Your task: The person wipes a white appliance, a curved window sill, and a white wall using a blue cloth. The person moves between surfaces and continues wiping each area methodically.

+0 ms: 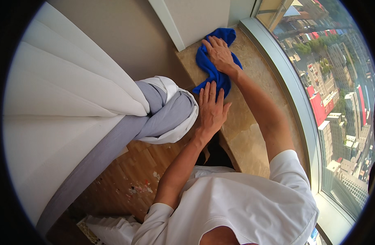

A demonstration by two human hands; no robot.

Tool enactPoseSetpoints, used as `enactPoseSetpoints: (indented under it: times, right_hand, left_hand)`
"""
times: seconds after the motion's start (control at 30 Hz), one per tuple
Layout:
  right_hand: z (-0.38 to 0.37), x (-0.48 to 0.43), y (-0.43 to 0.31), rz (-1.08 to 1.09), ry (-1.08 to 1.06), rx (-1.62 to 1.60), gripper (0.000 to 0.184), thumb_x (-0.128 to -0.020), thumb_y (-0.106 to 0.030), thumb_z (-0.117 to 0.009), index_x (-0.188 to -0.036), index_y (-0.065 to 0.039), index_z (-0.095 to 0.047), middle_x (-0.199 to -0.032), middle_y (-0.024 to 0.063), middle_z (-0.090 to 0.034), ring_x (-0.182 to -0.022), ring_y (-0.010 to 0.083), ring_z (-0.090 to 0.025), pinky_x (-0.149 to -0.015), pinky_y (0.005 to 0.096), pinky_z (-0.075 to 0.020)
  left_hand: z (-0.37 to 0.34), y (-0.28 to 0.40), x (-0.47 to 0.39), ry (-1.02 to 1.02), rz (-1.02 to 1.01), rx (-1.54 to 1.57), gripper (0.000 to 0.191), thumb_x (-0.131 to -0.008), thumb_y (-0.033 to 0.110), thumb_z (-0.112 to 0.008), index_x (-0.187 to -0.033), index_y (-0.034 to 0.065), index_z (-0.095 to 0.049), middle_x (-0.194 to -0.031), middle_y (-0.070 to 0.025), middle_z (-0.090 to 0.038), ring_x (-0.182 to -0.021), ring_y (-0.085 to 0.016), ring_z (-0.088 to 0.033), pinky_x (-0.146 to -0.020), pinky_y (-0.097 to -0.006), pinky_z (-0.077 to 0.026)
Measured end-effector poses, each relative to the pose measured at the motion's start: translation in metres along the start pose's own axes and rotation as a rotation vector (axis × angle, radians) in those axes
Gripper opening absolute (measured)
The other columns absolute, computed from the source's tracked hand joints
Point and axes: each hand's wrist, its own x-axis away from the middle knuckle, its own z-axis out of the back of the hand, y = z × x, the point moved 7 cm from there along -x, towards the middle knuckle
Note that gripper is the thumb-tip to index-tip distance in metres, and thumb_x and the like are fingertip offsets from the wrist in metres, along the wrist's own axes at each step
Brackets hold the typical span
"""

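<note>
A bunched blue cloth lies on the brown stone window sill, close to the end wall. My right hand holds the cloth's far part down against the sill, palm down. Nearer to me, my left hand lies palm down with its fingers spread. Its fingertips touch the near end of the cloth without gripping it. What is under both palms is hidden.
A white curtain with a grey band is knotted just left of my left hand. The window frame curves along the sill's right side. Below lies a wooden floor with scattered specks and a white bundle.
</note>
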Motion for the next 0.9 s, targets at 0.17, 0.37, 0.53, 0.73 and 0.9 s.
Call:
enactPoseSetpoints:
  times: [0.17, 0.37, 0.53, 0.73, 0.9]
  right_hand:
    - [-0.012, 0.011, -0.068, 0.247, -0.049, -0.116, 0.047, -0.084, -0.016, -0.061, -0.13, -0.009, -0.053, -0.139, 0.0164, -0.049, -0.133, 0.0315, -0.042, -0.112, 0.0455, -0.0303]
    - [-0.005, 0.027, -0.075, 0.123, -0.079, -0.101, 0.048, -0.083, -0.019, -0.063, -0.13, -0.011, -0.054, -0.138, 0.0142, -0.05, -0.132, 0.0317, -0.042, -0.111, 0.0449, -0.0306]
    - [0.029, 0.064, -0.023, -0.158, 0.093, 0.052, 0.051, -0.079, -0.019, -0.064, -0.129, -0.011, -0.055, -0.135, 0.0181, -0.052, -0.129, 0.0359, -0.044, -0.108, 0.0482, -0.0327]
    - [0.089, 0.155, 0.056, -0.504, 0.137, 0.235, 0.054, -0.081, -0.033, -0.062, -0.129, -0.009, -0.056, -0.138, 0.0208, -0.049, -0.131, 0.038, -0.041, -0.11, 0.0486, -0.0294]
    - [0.121, 0.235, 0.028, -0.57, 0.097, 0.277, 0.055, -0.082, -0.032, -0.061, -0.131, -0.008, -0.053, -0.142, 0.0215, -0.044, -0.133, 0.0393, -0.038, -0.111, 0.049, -0.0269]
  left_hand:
    - [0.003, 0.007, 0.022, -0.014, -0.02, 0.022, 0.047, -0.085, 0.025, -0.066, -0.121, -0.0039, -0.058, -0.136, -0.0282, -0.043, -0.127, -0.045, -0.039, -0.109, -0.0551, -0.029]
    - [0.016, 0.009, 0.039, -0.019, -0.091, 0.088, 0.046, -0.085, 0.023, -0.067, -0.12, -0.0052, -0.057, -0.136, -0.029, -0.043, -0.126, -0.046, -0.041, -0.108, -0.0542, -0.032]
    - [0.018, 0.012, 0.044, 0.005, -0.132, 0.116, 0.045, -0.082, 0.023, -0.069, -0.117, -0.0044, -0.061, -0.134, -0.0297, -0.047, -0.125, -0.047, -0.043, -0.105, -0.0542, -0.035]
    - [0.017, 0.013, 0.046, 0.035, -0.164, 0.088, 0.046, -0.08, 0.022, -0.071, -0.116, -0.0049, -0.061, -0.136, -0.0282, -0.047, -0.128, -0.045, -0.043, -0.106, -0.0535, -0.036]
    - [0.014, 0.02, 0.054, -0.018, -0.183, 0.113, 0.048, -0.08, 0.024, -0.072, -0.116, -0.0051, -0.061, -0.138, -0.0271, -0.046, -0.131, -0.043, -0.04, -0.108, -0.0533, -0.033]
